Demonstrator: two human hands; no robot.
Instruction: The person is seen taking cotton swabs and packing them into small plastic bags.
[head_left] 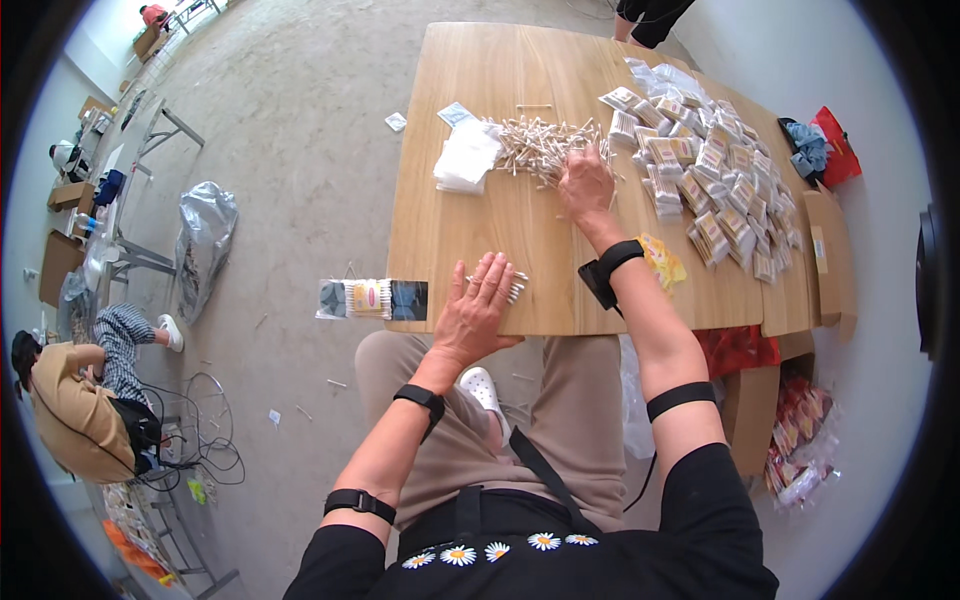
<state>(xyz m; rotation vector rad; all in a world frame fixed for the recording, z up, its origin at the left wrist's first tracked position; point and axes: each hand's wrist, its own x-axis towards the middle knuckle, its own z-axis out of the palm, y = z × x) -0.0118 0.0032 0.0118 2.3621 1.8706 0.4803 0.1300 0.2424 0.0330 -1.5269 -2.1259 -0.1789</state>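
Loose cotton swabs (pixel 540 143) lie in a heap across the middle of the wooden table (pixel 470 70). At the heap's right side my right hand (pixel 587 185) has its fingers bent down together, closed on swabs; its fingertips are partly hidden. Close to the table's front edge my left hand (pixel 474 312) lies flat with fingers stretched out. Under and beside it is a small bunch of swabs (pixel 516 288), partly covered by the hand. Clear plastic bags (pixel 466 160) are stacked left of the heap.
Filled swab packets (pixel 715 165) are piled on the table's right. A swab packet (pixel 368 298) sticks out past the left edge near dark tape. Yellow plastic (pixel 660 262) lies beside my right forearm. Cardboard boxes (pixel 828 260) stand at right; another person (pixel 85 405) sits at left.
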